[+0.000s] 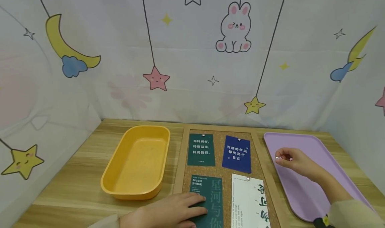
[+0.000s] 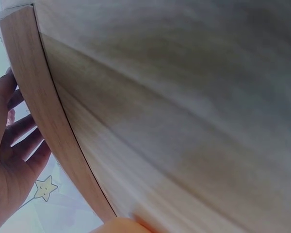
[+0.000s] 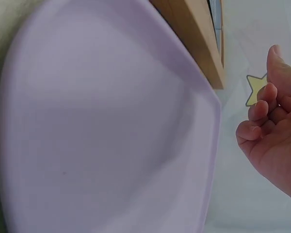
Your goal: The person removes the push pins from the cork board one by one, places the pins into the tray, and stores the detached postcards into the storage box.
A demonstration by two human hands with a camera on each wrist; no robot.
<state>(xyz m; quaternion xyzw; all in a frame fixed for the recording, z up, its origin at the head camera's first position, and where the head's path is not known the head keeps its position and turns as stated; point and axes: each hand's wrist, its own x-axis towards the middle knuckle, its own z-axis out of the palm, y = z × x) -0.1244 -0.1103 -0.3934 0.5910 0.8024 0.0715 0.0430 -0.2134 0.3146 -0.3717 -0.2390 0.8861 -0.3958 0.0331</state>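
My left hand [image 1: 168,212] rests with fairly straight fingers on the large dark green card [image 1: 210,201] at the lower left of the framed cork board [image 1: 221,169]. Over the purple tray's left side, my right hand [image 1: 296,161] pinches a small silvery pushpin [image 1: 277,158] between thumb and fingertip. A smaller green card [image 1: 201,154], a blue card [image 1: 237,156] and a white card [image 1: 248,201] each hang from a silver pushpin at the top edge. The right wrist view shows the right hand [image 3: 276,116] with curled fingers, the pin hidden there.
A yellow basin [image 1: 141,164] stands left of the board. To the right lies the purple tray [image 1: 309,144], its rim close to the board's frame. All sit on a wood-grain table [image 1: 75,174], with a printed curtain [image 1: 192,97] behind and at both sides.
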